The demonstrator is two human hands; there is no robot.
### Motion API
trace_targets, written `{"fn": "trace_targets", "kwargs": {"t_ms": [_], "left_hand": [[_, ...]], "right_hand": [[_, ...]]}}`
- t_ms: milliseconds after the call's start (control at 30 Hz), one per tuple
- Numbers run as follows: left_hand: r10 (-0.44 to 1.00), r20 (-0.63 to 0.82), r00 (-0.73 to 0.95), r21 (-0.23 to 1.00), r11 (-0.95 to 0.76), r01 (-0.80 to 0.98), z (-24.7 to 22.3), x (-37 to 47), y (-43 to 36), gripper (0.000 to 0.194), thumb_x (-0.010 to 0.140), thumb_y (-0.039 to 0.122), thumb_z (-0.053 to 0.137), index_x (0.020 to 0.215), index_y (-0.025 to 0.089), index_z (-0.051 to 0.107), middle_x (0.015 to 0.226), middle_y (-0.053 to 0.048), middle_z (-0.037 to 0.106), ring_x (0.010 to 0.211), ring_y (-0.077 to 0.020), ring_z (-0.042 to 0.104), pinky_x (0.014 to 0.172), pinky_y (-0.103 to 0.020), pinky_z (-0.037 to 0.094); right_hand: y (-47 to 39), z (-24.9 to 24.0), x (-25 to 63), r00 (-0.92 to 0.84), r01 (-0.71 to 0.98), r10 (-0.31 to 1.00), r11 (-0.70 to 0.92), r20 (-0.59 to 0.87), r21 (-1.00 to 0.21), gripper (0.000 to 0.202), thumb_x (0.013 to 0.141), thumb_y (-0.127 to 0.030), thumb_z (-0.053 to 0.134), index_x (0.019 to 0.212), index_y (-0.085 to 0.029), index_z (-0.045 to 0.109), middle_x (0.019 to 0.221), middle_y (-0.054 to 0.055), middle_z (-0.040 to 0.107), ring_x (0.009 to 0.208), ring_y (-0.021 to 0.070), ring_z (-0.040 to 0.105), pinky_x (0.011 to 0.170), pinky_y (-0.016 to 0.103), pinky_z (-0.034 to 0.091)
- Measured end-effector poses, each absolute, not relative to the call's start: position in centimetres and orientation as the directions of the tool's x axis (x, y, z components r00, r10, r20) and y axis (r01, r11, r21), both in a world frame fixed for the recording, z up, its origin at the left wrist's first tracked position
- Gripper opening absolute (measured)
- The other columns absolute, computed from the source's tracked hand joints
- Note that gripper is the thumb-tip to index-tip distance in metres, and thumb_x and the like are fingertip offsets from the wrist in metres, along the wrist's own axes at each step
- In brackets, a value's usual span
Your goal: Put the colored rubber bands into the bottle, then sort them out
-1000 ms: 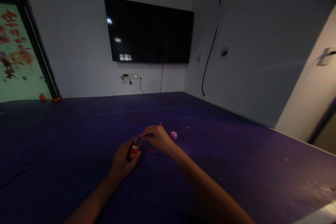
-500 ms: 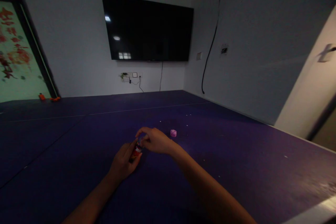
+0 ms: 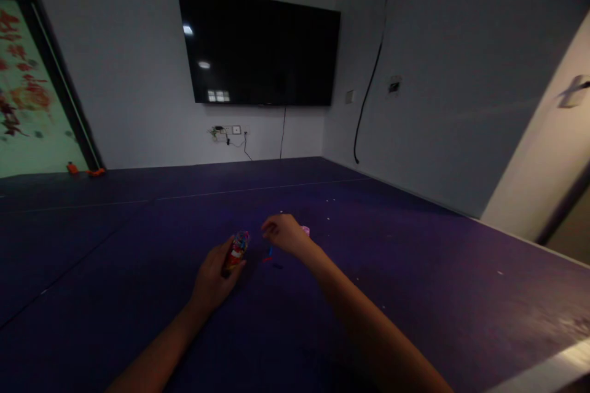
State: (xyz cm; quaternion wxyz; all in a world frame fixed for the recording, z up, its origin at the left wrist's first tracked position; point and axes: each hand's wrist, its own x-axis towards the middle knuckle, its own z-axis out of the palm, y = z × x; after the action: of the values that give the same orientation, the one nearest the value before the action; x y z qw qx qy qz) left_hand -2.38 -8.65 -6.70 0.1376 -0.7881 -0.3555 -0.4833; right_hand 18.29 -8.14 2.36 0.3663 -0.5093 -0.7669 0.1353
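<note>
The left hand (image 3: 214, 272) is curled around a small, shiny red and yellow container with a see-through top (image 3: 236, 253), and it holds it tilted over the dark purple floor (image 3: 138, 258). Lots of tiny bits in many colors show through its top. The right hand (image 3: 286, 234) is up near it, but not touching it. Its fingers are bent and close together, and I cannot tell if they pinch anything. Just below those fingers are a little blue piece (image 3: 270, 251), a thin red piece (image 3: 267, 259) and a thin dark piece (image 3: 277, 266). A small, shiny pink thing (image 3: 306, 230) peeks out from behind the right wrist, partly hidden. Far back, a big, flat black TV (image 3: 262, 49) hangs on the gray wall (image 3: 124, 73).
</note>
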Motion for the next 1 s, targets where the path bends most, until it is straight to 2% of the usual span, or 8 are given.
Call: {"fn": "trace_targets", "kwargs": {"t_ms": [67, 167, 267, 433, 633, 833, 1000], "left_hand": [[0.444, 0.853, 0.276, 0.141, -0.704, 0.696, -6.6, -2.4, -8.7, 0.047, 0.085, 0.037, 0.052, 0.127, 0.020, 0.042, 0.105, -0.011, 0.063, 0.090, -0.0223, 0.063, 0.078, -0.036, 0.053], [0.448, 0.856, 0.258, 0.154, -0.697, 0.701, -6.5, -2.4, -8.8, 0.048, 0.084, 0.038, 0.052, 0.128, 0.020, 0.042, 0.106, -0.011, 0.063, 0.091, -0.0229, 0.063, 0.080, -0.038, 0.053], [0.444, 0.859, 0.254, 0.156, -0.699, 0.698, -6.6, -2.3, -8.7, 0.048, 0.084, 0.038, 0.052, 0.128, 0.021, 0.042, 0.105, -0.010, 0.063, 0.090, -0.0225, 0.063, 0.080, -0.038, 0.053], [0.446, 0.859, 0.252, 0.162, -0.702, 0.693, -6.8, -2.2, -8.6, 0.049, 0.083, 0.038, 0.053, 0.127, 0.018, 0.044, 0.107, -0.011, 0.063, 0.092, -0.0231, 0.063, 0.082, -0.038, 0.052], [0.445, 0.859, 0.253, 0.154, -0.696, 0.701, -6.8, -2.2, -8.7, 0.049, 0.084, 0.039, 0.052, 0.127, 0.018, 0.044, 0.106, -0.011, 0.064, 0.091, -0.0229, 0.063, 0.081, -0.037, 0.052], [0.426, 0.866, 0.261, 0.135, -0.702, 0.699, -6.9, -2.3, -8.5, 0.048, 0.084, 0.038, 0.051, 0.126, 0.017, 0.045, 0.103, -0.012, 0.064, 0.089, -0.0226, 0.064, 0.079, -0.036, 0.053], [0.431, 0.862, 0.268, 0.126, -0.692, 0.710, -6.9, -2.4, -8.4, 0.048, 0.084, 0.042, 0.050, 0.125, 0.017, 0.045, 0.104, -0.012, 0.064, 0.090, -0.0235, 0.064, 0.079, -0.037, 0.053]], "right_hand": [[-7.3, 0.4, 18.7, -0.228, 0.799, 0.908, 0.381, 0.351, -0.466, 0.021, 0.066, -0.010, 0.068, 0.087, -0.015, 0.070, 0.082, 0.007, 0.070, 0.077, 0.0174, 0.064, 0.069, 0.025, 0.045], [-6.5, -2.5, 18.9, -0.355, 0.845, 0.891, 0.436, 0.285, -0.310, 0.030, 0.063, -0.013, 0.071, 0.092, -0.016, 0.070, 0.095, 0.009, 0.069, 0.092, 0.0211, 0.062, 0.080, 0.027, 0.044], [-6.0, -4.2, 19.0, -0.473, 0.827, 0.848, 0.521, 0.239, -0.214, 0.028, 0.067, -0.010, 0.065, 0.094, -0.016, 0.070, 0.097, 0.009, 0.069, 0.095, 0.0204, 0.061, 0.082, 0.027, 0.043], [-5.9, -4.7, 18.6, -0.511, 0.831, 0.825, 0.546, 0.240, -0.108, 0.030, 0.069, -0.003, 0.055, 0.090, -0.018, 0.070, 0.092, 0.006, 0.069, 0.089, 0.0178, 0.062, 0.079, 0.025, 0.042], [-6.1, -4.4, 18.6, -0.505, 0.844, 0.843, 0.527, 0.185, -0.099, 0.030, 0.067, -0.003, 0.052, 0.090, -0.014, 0.068, 0.090, 0.008, 0.069, 0.083, 0.0176, 0.062, 0.071, 0.023, 0.042], [-6.5, -2.3, 19.8, -0.485, 0.835, 0.869, 0.493, 0.096, -0.242, 0.031, 0.061, -0.002, 0.056, 0.087, -0.013, 0.069, 0.079, 0.004, 0.069, 0.069, 0.0128, 0.061, 0.058, 0.017, 0.040], [-7.0, -1.3, 20.1, -0.474, 0.854, 0.880, 0.455, -0.020, -0.252, 0.027, 0.061, -0.001, 0.056, 0.079, -0.014, 0.071, 0.074, 0.003, 0.069, 0.067, 0.0125, 0.062, 0.056, 0.017, 0.040]]}}
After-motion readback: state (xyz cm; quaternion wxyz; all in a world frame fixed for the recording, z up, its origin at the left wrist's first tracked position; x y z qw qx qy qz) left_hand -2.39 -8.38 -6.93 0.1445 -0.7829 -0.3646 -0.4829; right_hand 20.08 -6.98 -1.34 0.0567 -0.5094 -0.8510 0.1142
